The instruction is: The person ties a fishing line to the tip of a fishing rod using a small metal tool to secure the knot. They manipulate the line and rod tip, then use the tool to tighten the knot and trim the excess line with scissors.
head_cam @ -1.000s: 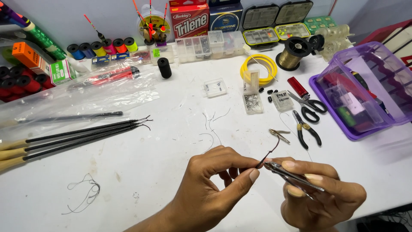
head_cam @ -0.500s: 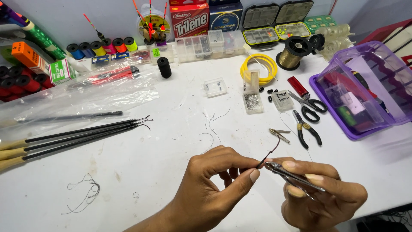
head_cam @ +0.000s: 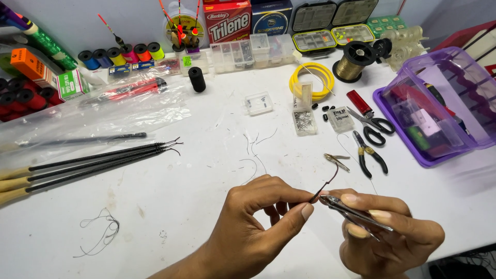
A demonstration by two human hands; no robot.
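Observation:
My left hand pinches the lower end of a thin dark curved wire between thumb and forefinger, low in the middle of the view. My right hand grips small metal pliers, whose jaws meet the same wire right beside my left fingertips. The wire arcs up and to the right above both hands. Both hands hover just over the white table.
Black-handled pliers, scissors and a metal clip lie behind my hands. A purple plastic box stands at right. Three dark rods lie at left, a line scrap nearer. Spools and tackle boxes line the back.

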